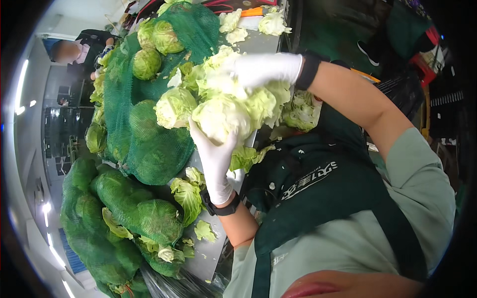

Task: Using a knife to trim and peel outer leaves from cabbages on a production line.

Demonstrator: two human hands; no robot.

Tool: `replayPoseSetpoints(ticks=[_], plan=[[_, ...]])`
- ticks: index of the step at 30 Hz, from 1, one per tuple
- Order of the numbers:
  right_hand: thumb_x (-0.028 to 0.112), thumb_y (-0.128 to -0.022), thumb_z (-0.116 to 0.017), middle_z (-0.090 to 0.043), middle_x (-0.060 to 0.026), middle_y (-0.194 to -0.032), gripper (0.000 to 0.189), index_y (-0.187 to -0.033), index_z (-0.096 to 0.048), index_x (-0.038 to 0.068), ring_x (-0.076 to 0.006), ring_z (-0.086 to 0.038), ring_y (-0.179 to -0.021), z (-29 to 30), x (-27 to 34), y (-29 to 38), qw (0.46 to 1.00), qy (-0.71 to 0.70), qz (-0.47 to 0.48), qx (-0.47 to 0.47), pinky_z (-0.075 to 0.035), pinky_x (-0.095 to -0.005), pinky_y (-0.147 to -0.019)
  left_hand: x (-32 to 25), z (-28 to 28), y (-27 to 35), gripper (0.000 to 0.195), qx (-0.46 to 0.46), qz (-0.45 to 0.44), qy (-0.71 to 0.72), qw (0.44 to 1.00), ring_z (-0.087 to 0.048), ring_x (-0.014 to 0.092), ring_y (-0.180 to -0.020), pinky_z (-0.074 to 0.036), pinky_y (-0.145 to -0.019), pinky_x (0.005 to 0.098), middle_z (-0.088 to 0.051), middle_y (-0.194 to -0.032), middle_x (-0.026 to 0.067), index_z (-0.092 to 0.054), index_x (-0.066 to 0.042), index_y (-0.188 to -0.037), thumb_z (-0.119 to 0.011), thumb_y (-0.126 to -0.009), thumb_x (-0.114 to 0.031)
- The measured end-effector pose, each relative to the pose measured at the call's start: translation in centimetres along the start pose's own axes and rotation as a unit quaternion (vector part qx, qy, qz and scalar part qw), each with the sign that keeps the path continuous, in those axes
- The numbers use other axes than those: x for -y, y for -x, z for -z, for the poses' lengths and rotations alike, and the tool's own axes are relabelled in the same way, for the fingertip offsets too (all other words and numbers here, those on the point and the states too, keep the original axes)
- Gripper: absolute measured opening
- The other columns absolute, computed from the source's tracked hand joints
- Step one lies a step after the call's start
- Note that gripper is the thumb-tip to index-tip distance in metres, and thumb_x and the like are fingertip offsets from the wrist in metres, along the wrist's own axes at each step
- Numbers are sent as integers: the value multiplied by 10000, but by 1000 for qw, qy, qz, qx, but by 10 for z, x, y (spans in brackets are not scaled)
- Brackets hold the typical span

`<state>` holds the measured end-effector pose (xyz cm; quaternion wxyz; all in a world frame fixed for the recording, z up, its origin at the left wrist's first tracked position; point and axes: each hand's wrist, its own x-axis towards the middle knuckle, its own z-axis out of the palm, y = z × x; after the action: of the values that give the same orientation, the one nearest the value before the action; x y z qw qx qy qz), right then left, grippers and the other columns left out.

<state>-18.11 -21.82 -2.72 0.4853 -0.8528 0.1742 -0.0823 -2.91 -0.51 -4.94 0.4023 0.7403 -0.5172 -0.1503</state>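
Note:
My left hand, in a white glove, cups a pale green cabbage head from the side nearest me, thumb and fingers spread around it. My right hand, also in a white glove, is blurred above loose outer cabbage leaves; whether its fingers grip a leaf is not clear. Another trimmed cabbage lies just past the held one. Beyond it, an opened green mesh sack bears several cabbages, with a whole cabbage resting in the folds.
Filled green mesh sacks lie to my left. Leaf scraps are scattered on the metal table. An orange-handled tool lies at the far right end. Another person stands across the table. A cabbage sits by my right forearm.

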Motion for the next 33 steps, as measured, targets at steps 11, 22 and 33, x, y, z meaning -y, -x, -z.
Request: replayPoseSetpoints(ticks=[11,22,33], plan=[[382,-851,-696,-683,-126,-915,620,-1395,-487,168,-309,-689,-815,-8,-9,32,904,173,41,-389,-564,-393,-709,1,13,52,1233,50,29,164,985,-317,269,-1420,-338,-1141,421,-223,-1592,169,-24,-127,-1588,-858,-688,-2],[493,-757,-709,-685,-180,-735,494,-884,-718,16,-338,-685,-681,-49,29,21,986,100,28,-127,-539,-408,-628,-4,-35,44,1125,-123,25,172,977,-293,295,-1420,-249,-1175,415,-293,-1514,220,-155,41,-1523,-881,-679,-119],[240,-806,-660,-646,-146,-646,245,-845,-661,-2,-233,-619,-511,-23,-52,-1,971,114,111,-178,-505,-353,-513,-2,-21,37,1032,-107,80,287,948,-364,285,-1375,-303,-1150,438,-362,-1475,193,-216,-13,-1513,-853,-709,-123]])
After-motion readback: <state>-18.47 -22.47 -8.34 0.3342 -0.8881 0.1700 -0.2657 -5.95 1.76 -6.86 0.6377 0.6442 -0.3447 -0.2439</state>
